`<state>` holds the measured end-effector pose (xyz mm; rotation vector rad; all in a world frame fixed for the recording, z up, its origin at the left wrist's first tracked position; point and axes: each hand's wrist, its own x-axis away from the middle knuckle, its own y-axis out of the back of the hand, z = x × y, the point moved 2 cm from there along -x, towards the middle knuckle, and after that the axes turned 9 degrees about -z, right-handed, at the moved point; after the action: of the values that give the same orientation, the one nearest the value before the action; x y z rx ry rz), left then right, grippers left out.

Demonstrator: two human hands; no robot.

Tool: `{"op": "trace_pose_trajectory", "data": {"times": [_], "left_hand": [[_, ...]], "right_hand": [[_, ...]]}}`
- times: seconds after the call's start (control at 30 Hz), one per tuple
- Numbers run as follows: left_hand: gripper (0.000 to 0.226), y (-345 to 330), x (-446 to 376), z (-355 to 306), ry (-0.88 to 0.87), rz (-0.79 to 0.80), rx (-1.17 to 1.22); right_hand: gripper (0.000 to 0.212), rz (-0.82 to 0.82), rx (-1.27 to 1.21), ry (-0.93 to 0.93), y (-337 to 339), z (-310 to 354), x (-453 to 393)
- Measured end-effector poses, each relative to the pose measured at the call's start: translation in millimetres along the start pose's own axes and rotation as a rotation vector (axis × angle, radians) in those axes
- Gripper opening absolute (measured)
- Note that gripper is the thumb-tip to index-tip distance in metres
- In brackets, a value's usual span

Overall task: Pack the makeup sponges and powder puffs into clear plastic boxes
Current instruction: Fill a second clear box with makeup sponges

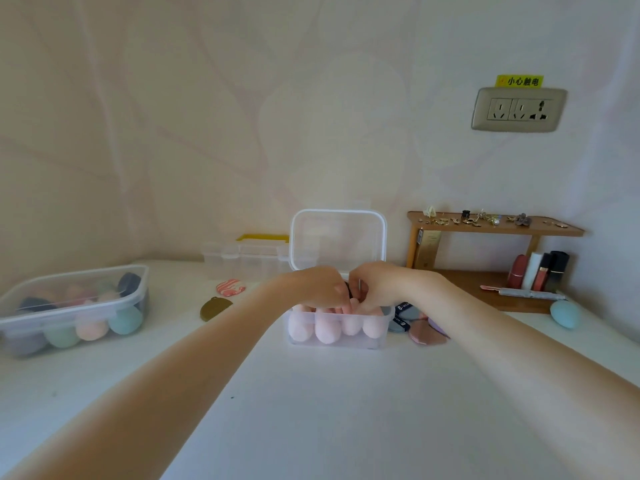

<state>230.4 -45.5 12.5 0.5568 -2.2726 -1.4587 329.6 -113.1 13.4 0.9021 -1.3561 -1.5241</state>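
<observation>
A small clear plastic box (381,336) stands mid-table with its lid (338,239) raised upright behind it. Several pink egg-shaped sponges (325,332) line its front. Both hands are over the box's open top, fingers curled downward. My left hand (317,285) and my right hand (375,285) meet around a small dark item (349,289), mostly hidden between the fingers. Flat powder puffs (424,332) lie just right of the box. A marbled pink puff (230,286) and an olive puff (214,307) lie to its left.
A larger clear box (74,308) of mixed-colour sponges sits at the left. Clear compartment cases (246,256) stand by the wall. A wooden shelf (495,226) with jewellery and lipsticks (538,270) is at the right, with a blue sponge (565,313) beside it. A wall socket (518,109) is above.
</observation>
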Motion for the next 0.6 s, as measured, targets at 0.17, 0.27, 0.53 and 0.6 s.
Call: {"op": "trace_pose_trajectory", "data": {"times": [0.17,0.27,0.53,0.6], "left_hand": [[0.03,9,3,-11,-0.11,-0.208,0.101],[0.03,10,-3,-31,-0.197,-0.34,0.143],[0.028,-24,-37,-108,-0.397,-0.423,0.148],[0.03,-40,-46,-128,-0.442,-0.372,0.102]], "right_hand": [[0.009,-0.058,-0.142,-0.013,5,-7,5],[0.023,-0.225,-0.263,-0.046,13,-19,18],[0.019,-0.618,-0.201,-0.387,11,-123,63],[0.026,-0.581,-0.103,-0.566,-1,-152,74]]}}
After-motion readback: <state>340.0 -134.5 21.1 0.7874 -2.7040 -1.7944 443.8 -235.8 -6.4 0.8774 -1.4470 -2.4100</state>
